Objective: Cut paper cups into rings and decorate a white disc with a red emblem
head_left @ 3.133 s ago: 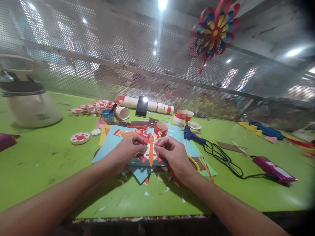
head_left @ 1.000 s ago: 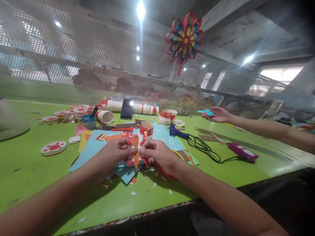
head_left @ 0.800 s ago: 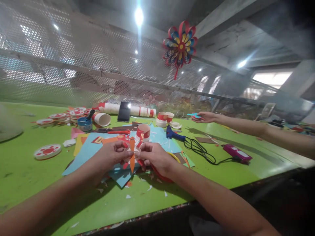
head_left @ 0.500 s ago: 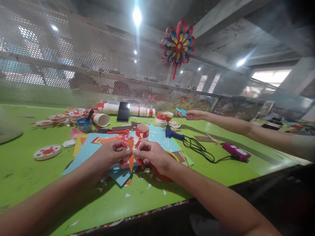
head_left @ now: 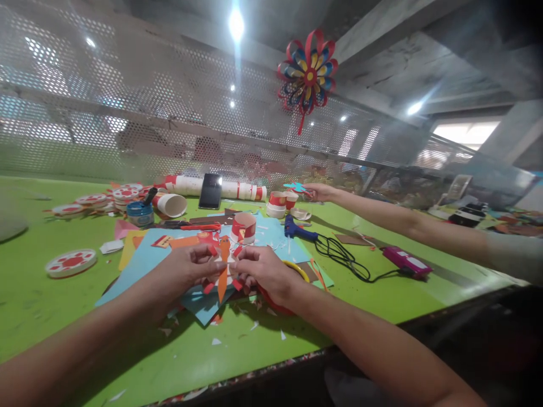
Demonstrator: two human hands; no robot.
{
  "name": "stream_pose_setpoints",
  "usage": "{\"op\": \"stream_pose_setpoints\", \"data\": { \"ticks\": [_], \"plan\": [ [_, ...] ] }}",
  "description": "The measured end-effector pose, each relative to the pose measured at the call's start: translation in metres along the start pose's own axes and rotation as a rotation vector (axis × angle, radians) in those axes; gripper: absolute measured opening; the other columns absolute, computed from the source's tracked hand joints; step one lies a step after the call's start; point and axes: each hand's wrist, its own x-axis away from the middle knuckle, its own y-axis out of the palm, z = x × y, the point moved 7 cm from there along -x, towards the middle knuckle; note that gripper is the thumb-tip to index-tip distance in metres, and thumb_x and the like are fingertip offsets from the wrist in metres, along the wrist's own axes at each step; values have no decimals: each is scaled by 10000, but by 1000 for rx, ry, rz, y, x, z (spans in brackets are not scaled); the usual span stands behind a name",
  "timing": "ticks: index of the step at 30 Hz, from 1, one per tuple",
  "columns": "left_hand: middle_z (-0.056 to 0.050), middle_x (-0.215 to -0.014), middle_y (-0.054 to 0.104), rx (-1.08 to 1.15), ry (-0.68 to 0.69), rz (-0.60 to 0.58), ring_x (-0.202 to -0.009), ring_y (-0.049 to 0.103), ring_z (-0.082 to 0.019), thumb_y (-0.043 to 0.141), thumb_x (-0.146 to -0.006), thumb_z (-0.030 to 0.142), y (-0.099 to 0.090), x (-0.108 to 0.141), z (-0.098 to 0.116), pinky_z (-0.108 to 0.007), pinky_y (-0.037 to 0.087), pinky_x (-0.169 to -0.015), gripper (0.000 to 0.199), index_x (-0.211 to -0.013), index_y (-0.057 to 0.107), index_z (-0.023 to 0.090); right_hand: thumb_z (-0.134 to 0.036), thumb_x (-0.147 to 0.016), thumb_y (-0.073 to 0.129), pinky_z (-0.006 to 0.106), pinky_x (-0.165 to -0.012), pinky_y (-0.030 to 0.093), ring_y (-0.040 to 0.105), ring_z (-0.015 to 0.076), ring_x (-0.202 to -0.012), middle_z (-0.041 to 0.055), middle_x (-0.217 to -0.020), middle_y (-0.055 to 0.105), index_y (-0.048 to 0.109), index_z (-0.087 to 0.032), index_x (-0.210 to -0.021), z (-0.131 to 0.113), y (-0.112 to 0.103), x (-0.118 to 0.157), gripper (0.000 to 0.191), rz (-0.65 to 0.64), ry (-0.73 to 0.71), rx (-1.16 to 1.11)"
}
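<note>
Between my two hands is a small white and red paper piece [head_left: 231, 271] with a long pointed orange strip [head_left: 223, 277] standing along its middle. My left hand [head_left: 190, 265] pinches it from the left, thumb at the orange strip. From the right, my right hand [head_left: 265, 270] grips the other side with bent fingers. Just behind them a red and white cup ring [head_left: 244, 227] stands on light blue paper [head_left: 144, 268]. Scissors with yellow and red handles [head_left: 297, 268] lie partly under my right hand.
A blue glue gun [head_left: 299, 230] with a black cable lies right of centre, near a magenta box [head_left: 407, 262]. Another person's hand [head_left: 320, 192] holds a cyan paper piece. A phone [head_left: 211, 191], cups, a blue jar [head_left: 139, 213] and a white-red disc [head_left: 71, 263] rest on the green table [head_left: 169, 362].
The other person's hand with the cyan piece has moved left, above the cups. My hands keep their hold, and the paper piece has tilted slightly. The view has shifted a little.
</note>
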Motion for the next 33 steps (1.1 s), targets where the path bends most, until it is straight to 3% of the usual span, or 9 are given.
{"op": "stream_pose_setpoints", "data": {
  "ticks": [8,25,30,33],
  "plan": [
    [38,-579,609,5,-37,23,-546,565,-121,879,-505,251,2,6,2,-206,448,-515,391,-770,601,178,-171,-726,638,172,-400,383,465,61,-429,-38,-557,556,545,-169,-649,0,1,2,121,-16,27,-18],
    [13,-620,659,-5,-63,54,-528,550,-109,869,-530,261,1,6,0,-185,407,-468,360,-780,622,185,-132,-802,612,175,-408,387,454,51,-411,-57,-530,519,535,-164,-662,-1,2,2,163,-28,59,40],
    [52,-548,589,23,-55,-10,-483,495,-83,875,-489,187,1,2,-1,-177,373,-456,346,-725,622,173,-134,-803,624,180,-409,388,450,52,-409,-54,-533,532,535,-164,-676,1,2,1,158,-20,69,33],
    [53,-535,577,25,-41,29,-470,483,-86,875,-493,226,-1,1,-1,-184,355,-441,348,-736,631,172,-128,-802,625,175,-408,385,457,54,-416,-54,-536,529,535,-163,-677,2,1,1,158,-11,83,25]
  ]
}}
